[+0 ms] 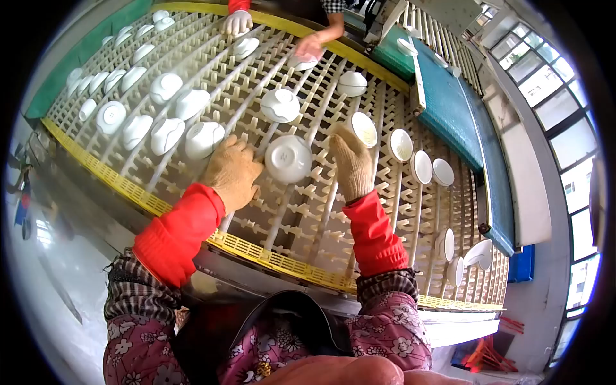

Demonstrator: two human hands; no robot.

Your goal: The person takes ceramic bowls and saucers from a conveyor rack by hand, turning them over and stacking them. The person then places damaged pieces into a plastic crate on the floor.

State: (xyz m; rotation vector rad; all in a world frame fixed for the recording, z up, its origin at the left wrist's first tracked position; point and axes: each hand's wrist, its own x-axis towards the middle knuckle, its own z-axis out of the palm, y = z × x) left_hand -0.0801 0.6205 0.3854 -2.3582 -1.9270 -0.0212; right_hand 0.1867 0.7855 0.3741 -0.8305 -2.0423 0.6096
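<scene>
My left hand (234, 173), in a tan knit glove, is over the belt with its fingers loosely bent and the thumb apart. Nothing shows in it. Beside its fingers lies a tipped white bowl (204, 140); whether they touch is unclear. My right hand (351, 163), gloved alike, is closed at the left edge of a white bowl (364, 129) tilted on its side, its inside facing me. Its thumb is hidden. Between my hands a white bowl (289, 159) sits upside down, with another overturned bowl (280, 105) beyond it.
The pegged conveyor belt (298, 226) has yellow edging (256, 251). Several bowls stand in rows at left, more at right (443, 172). Across the belt, another person's gloved hand (238, 23) and bare hand (309, 47) are near bowls. A teal belt (459, 128) runs at right.
</scene>
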